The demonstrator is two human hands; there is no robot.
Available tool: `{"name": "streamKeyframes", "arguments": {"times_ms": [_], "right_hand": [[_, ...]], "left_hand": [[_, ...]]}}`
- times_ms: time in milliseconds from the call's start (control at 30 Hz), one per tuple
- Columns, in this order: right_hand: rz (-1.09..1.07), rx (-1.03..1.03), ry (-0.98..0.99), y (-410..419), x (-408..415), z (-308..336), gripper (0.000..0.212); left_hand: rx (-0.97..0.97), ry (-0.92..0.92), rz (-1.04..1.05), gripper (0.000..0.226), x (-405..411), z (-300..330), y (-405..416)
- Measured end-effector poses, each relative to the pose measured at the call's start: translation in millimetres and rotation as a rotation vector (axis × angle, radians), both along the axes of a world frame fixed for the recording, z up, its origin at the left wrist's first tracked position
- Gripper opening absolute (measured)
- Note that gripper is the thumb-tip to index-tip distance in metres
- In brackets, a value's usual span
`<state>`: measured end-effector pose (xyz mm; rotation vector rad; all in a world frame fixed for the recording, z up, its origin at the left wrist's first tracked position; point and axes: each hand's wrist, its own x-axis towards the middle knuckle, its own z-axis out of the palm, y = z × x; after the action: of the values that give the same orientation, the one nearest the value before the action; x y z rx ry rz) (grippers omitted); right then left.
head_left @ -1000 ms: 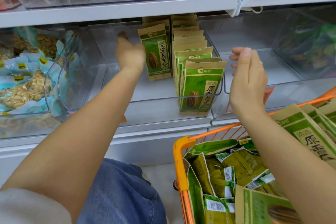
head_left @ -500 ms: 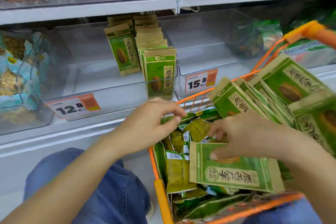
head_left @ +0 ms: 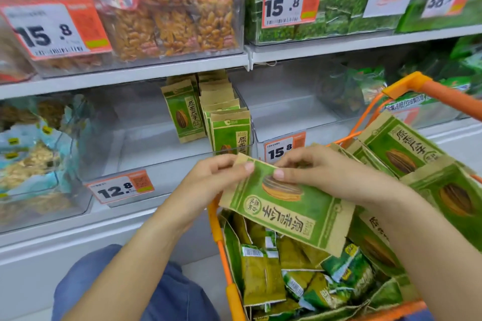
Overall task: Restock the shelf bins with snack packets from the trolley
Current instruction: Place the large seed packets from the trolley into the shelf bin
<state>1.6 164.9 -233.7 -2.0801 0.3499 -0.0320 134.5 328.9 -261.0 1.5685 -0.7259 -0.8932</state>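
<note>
Two hands hold one green-and-tan snack packet [head_left: 287, 206] above the orange trolley [head_left: 217, 227], close together at the packet's upper edge. The left hand [head_left: 216, 177] pinches the top left corner between thumb and fingers; the right hand [head_left: 315, 172] pinches the same edge just beside it, fingertips nearly touching the left's. The packet lies tilted, its print upside down to the holder, a seed picture on its face.

Beneath it the trolley holds a heap of smaller green packets [head_left: 263, 273], lying at all angles. Along the trolley's right side stands a row of larger packets [head_left: 399, 151] of the same green-and-tan kind, leaning.

Straight ahead, on the middle shelf, a clear bin [head_left: 146, 138] contains matching packets upright: a file [head_left: 229, 130] running front to back along the bin's right wall, and a single one [head_left: 182, 114] standing just left of it. The left part of this bin shows bare floor. An orange price tag [head_left: 120, 186] reading 12.8 is fixed to its front. The neighbouring bin to the right carries a tag [head_left: 284, 147] reading 15.8. To the left, a bin holds pale blue bags [head_left: 31, 154] of nuts. The upper shelf holds bins of orange-brown snacks [head_left: 169, 15] and dark green packs [head_left: 339, 2]. The person's blue-trousered knee [head_left: 167, 297] shows below.
</note>
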Motion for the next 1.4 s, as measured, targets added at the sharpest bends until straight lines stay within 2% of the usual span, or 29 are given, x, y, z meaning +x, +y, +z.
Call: {"name": "streamKeyframes", "arguments": {"times_ms": [67, 133, 200, 300, 367, 433, 500, 600, 700, 800, 867, 933, 967, 1033, 1100, 1200, 1300, 1333, 1400], "right_hand": [[0.019, -0.026, -0.011, 3.5, 16.3, -1.6, 0.011], [-0.041, -0.023, -0.064, 4.7, 30.1, -4.9, 0.026], [-0.241, 0.026, -0.193, 1.8, 37.9, -6.4, 0.044], [-0.501, 0.189, -0.402, 3.1, 42.4, -9.6, 0.051], [-0.454, 0.296, -0.355, 11.0, 46.3, -13.3, 0.049], [-0.321, 0.351, -0.267, 23.8, 52.1, -17.9, 0.034], [-0.273, 0.352, -0.258, 33.4, 58.4, -20.9, 0.021], [-0.268, 0.397, -0.216, 34.8, 69.1, -25.1, 0.023], [-0.216, 0.426, -0.140, 35.8, 83.2, -25.4, 0.023], [-0.291, 0.231, -0.238, 32.9, 97.4, -27.8, 0.023], [-0.453, -0.054, -0.400, 23.0, 103.3, -30.7, 0.020], [-0.555, -0.364, -0.482, 13.0, 109.1, -33.6, 0.025], [-0.569, -0.452, -0.499, 7.4, 113.6, -37.4, 0.031], [-0.551, -0.479, -0.470, -2.0, 126.2, -48.6, 0.043], [-0.528, -0.417, -0.368, -6.1, 138.0, -60.9, 0.055], [-0.503, -0.386, -0.272, -8.4, 145.8, -71.4, 0.075], [-0.502, -0.418, -0.255, -10.4, 149.0, -72.2, 0.078], [-0.499, -0.429, -0.248, -10.8, 149.5, -72.8, 0.078], [-0.491, -0.434, -0.253, -11.0, 149.9, -74.3, 0.076]], "left_hand": [[0.030, 0.031, -0.011, 0.037, 8.4, 1.3, 6.1], [0.032, 0.082, 0.081, 0.038, 18.5, -4.3, 14.4], [-0.013, 0.174, 0.207, 0.040, 29.1, -10.7, 24.9], [-0.140, 0.306, 0.326, 0.042, 39.1, -18.8, 41.8], [-0.188, 0.316, 0.338, 0.045, 39.7, -23.7, 47.1], [-0.200, 0.328, 0.313, 0.047, 37.3, -27.5, 48.4], [-0.158, 0.323, 0.237, 0.046, 37.0, -28.3, 48.8], [-0.072, 0.305, 0.141, 0.045, 42.3, -24.3, 50.4], [-0.036, 0.333, 0.153, 0.041, 47.1, -18.6, 48.1], [0.000, 0.324, 0.221, 0.034, 55.0, -9.7, 45.9], [-0.024, 0.318, 0.334, 0.037, 71.5, -7.6, 47.0], [-0.058, 0.271, 0.419, 0.025, 95.3, -4.0, 44.3], [-0.058, 0.238, 0.453, 0.017, 109.3, -3.8, 40.3], [-0.019, 0.169, 0.521, 0.010, 139.4, -7.1, 27.7], [0.029, 0.108, 0.584, 0.004, 168.4, -15.6, 9.2], [0.069, 0.128, 0.645, 0.012, 194.3, -27.0, -22.1], [0.132, 0.122, 0.703, 0.019, 213.5, -38.1, -50.0], [0.156, 0.073, 0.710, 0.022, 220.0, -41.9, -57.9], [0.250, -0.060, 0.705, 0.013, 232.0, -49.0, -69.2]]}}
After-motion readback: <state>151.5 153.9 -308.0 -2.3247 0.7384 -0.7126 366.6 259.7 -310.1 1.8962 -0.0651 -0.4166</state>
